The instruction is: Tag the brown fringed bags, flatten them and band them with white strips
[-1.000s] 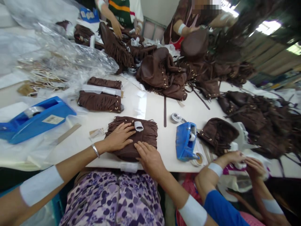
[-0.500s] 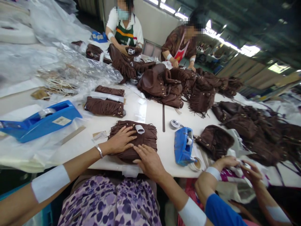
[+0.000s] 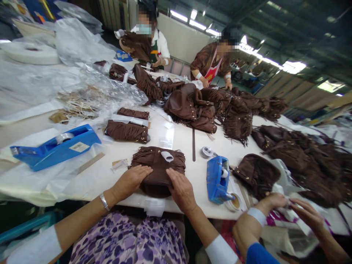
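A brown fringed bag (image 3: 158, 167) lies at the table's near edge, with a roll of white wrapping (image 3: 167, 156) on its upper part. My left hand (image 3: 134, 178) rests on the bag's left side, its fingers stretched out towards the middle. On the right side my right hand (image 3: 181, 189) lies against the bag, fingers extended and pointing up and left. Both hands touch the bag without wrapping round it. Behind it, a rolled fringed piece (image 3: 128, 131) lies beside a white strip.
Blue tape dispensers stand at left (image 3: 60, 146) and right (image 3: 217, 179). Brown bags (image 3: 189, 104) are heaped across the back. Two people work opposite; another person's hands (image 3: 305, 212) are at the right. Clear plastic (image 3: 110, 84) covers the back left.
My hands have moved apart, the left one back off the bag's middle towards its left side. The person at the back left has lifted a brown bag. The view has shifted slightly.
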A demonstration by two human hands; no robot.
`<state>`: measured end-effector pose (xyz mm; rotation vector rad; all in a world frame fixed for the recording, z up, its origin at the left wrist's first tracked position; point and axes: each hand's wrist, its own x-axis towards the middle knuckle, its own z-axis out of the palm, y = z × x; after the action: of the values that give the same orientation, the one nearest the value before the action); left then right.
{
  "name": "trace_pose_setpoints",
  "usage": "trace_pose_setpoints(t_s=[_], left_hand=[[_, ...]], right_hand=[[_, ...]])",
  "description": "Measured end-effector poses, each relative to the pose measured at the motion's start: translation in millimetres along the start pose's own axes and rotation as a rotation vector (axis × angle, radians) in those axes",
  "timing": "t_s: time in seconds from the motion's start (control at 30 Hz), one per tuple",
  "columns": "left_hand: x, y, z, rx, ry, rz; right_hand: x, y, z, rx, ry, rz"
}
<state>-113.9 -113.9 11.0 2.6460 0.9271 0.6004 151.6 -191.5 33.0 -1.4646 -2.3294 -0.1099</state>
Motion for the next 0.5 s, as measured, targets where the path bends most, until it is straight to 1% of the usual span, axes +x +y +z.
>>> trace_pose_setpoints(t_s=[0.1, 0.13, 0.17, 0.2, 0.3, 0.33, 0.37, 0.4, 0.5], left_hand=[[-4.3, -0.5, -1.5, -0.01, -0.01, 0.043], [-7.6, 1.5, -1.1, -0.006, -0.004, 0.04], [-11.8, 4.5, 0.1, 0.0, 0.017, 0.006], [-16.5, 8.4, 2.0, 0.008, 0.059, -0.075], [-30.7, 21.6, 10.1, 0.035, 0.232, -0.48], [-33.9, 25.4, 12.5, 0.039, 0.267, -0.595], [-36.0, 28.4, 14.4, 0.041, 0.276, -0.668], [-36.8, 30.6, 15.6, 0.039, 0.269, -0.702], [-35.1, 31.9, 17.2, 0.028, 0.217, -0.708]], right_hand=[[-15.4, 10.3, 6.9, -0.061, -0.027, 0.111], [-20.0, 13.5, 9.9, -0.093, -0.031, 0.133], [-23.9, 16.1, 12.8, -0.118, -0.034, 0.143], [-26.8, 17.8, 15.1, -0.129, -0.036, 0.151], [-30.9, 16.9, 16.0, -0.1, -0.02, 0.167], [-31.4, 14.9, 14.2, -0.092, -0.006, 0.194], [-32.1, 12.5, 11.9, -0.094, 0.008, 0.239], [-33.2, 9.8, 9.6, -0.105, 0.017, 0.295], [-40.5, 3.6, 7.7, -0.14, -0.016, 0.443]])
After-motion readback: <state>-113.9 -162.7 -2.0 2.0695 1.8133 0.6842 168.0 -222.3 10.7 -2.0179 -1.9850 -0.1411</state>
